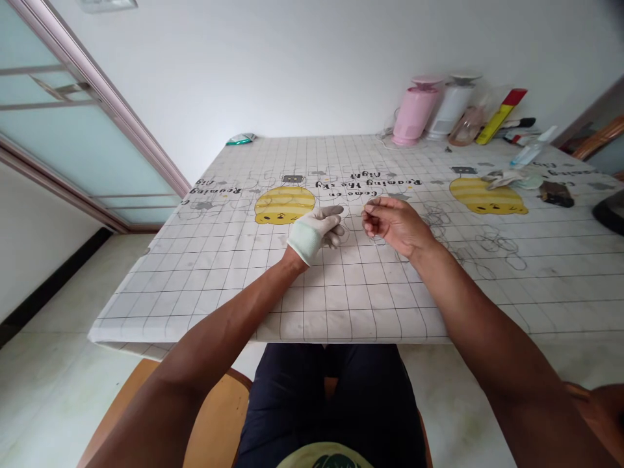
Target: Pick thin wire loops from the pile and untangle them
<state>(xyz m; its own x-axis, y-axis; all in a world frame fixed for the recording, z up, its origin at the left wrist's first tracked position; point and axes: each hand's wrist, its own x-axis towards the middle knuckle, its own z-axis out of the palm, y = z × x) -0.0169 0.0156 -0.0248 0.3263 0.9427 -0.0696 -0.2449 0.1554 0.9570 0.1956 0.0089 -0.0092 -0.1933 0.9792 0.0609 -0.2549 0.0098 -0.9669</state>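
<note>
My left hand [314, 231] wears a whitish glove with grey fingertips and is held above the table. Its thumb and fingers point right with a gap between them, and nothing shows clearly in it. Facing it, my bare right hand [397, 224] has thumb and forefinger pinched together, the other fingers curled. Whatever lies in that pinch is too small to make out. Loose loops of thin dark strand [497, 247], like wire or thread, are spread on the checked tablecloth [219, 286] beside and beyond my right wrist. A faint loop also shows between the hands.
Along the back stand a pink cylindrical device [414, 114], a white one [448, 110], a clear bottle [467, 125] and a yellow-and-red box [501, 117]. A glove [509, 177] and a dark block [556, 194] lie at right. A small green packet [241, 139] rests at the back left corner.
</note>
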